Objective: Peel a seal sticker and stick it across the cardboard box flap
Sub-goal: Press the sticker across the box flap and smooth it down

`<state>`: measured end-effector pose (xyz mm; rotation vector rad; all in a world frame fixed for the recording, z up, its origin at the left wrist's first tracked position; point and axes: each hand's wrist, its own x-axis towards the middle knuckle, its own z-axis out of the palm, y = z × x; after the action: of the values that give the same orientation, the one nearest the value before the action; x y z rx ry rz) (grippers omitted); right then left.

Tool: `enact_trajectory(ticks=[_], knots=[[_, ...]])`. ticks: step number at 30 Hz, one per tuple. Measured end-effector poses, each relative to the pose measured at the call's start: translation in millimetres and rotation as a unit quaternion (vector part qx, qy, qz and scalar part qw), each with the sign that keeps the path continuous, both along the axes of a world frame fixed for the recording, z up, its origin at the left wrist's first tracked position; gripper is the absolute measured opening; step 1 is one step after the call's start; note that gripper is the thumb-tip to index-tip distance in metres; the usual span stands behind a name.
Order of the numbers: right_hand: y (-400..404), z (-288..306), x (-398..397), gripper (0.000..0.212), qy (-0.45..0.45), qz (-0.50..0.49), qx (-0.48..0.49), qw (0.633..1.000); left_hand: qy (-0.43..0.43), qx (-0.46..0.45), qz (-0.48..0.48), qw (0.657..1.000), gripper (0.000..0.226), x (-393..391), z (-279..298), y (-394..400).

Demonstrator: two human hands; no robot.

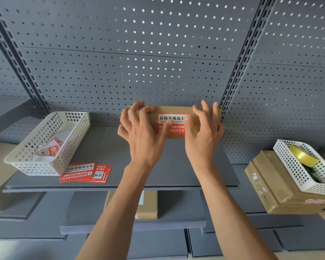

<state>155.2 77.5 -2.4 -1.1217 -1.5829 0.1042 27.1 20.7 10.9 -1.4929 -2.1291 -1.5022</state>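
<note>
Both forearms reach up and forward to a small cardboard box [173, 111] standing at the back of a grey shelf [105, 147], against the perforated back panel [139, 62]. The left hand [141, 132] has its fingers curled over the box's top left edge, gripping it, while its thumb presses flat on the red seal sticker [173, 123]. The right hand [203, 136] mirrors it: fingers hooked over the top right edge, thumb pressing the sticker's right end. The one sticker lies across the box's flap seam, between the two thumbs. To the left on the shelf sit one white basket [45, 145] holding peeled backing scraps and, just in front of it, a small fanned stack of spare stickers [84, 173]. At far right a second white basket [304, 166] with one yellow tape roll [302, 153] rests on stacked cardboard boxes [270, 186].
</note>
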Motion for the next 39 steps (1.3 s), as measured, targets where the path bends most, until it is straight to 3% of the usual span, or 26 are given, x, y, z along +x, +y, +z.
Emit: enact_trajectory(ticks=[3, 6, 20, 35, 39], knots=[[-2, -2, -4, 0.049, -0.026, -0.015, 0.009, 1.0, 0.0, 0.0, 0.009, 1.0, 0.061, 2, 1, 1], [1, -4, -2, 0.053, -0.039, -0.02, 0.011, 0.999, 0.001, 0.005, 0.013, 1.0, 0.061, 2, 1, 2], [6, -6, 15, 0.041, -0.102, 0.005, 0.014, 0.995, -0.019, 0.005, -0.026, 0.999, 0.048, -6, 2, -2], [11, -2, 19, 0.036, -0.101, 0.023, 0.002, 0.995, -0.043, -0.01, -0.093, 0.995, 0.05, -17, 8, -8], [8, 1, 18, 0.039, -0.085, 0.032, -0.005, 0.996, -0.052, -0.002, -0.083, 0.995, 0.04, -14, 9, -8]])
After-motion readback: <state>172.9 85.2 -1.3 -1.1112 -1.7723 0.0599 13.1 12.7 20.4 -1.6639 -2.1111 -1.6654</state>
